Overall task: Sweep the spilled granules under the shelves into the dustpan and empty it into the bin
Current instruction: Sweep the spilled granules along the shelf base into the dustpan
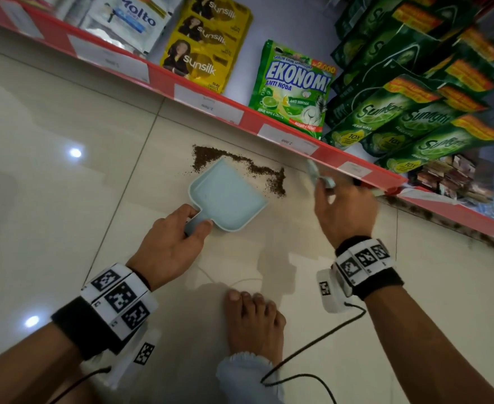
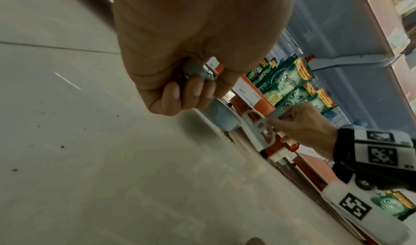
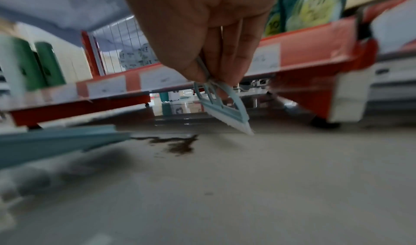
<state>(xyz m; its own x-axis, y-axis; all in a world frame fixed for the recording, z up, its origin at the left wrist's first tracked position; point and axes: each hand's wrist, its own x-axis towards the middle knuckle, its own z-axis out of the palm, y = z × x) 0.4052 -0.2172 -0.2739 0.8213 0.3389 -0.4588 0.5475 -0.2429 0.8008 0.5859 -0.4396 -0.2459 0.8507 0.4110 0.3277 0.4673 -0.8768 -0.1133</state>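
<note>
A light blue dustpan (image 1: 227, 196) lies on the cream floor, its mouth against a ridge of dark brown granules (image 1: 240, 163) below the red shelf edge. My left hand (image 1: 178, 234) grips the dustpan's short handle (image 2: 198, 73). My right hand (image 1: 342, 205) pinches a small light blue hand brush (image 3: 223, 106) with white bristles, held just above the floor to the right of the granules (image 3: 178, 145). The brush (image 1: 317, 176) is blurred in the head view. The dustpan's side (image 3: 56, 140) shows low at the left of the right wrist view.
The red-edged bottom shelf (image 1: 269, 121) runs diagonally above the spill, stocked with Sunsilk, Ekonomi and Sunlight packs (image 1: 409, 123). A low gap under the shelf (image 3: 180, 99) opens behind the brush. My bare foot (image 1: 254, 319) stands on the tiles near the hands. No bin is in view.
</note>
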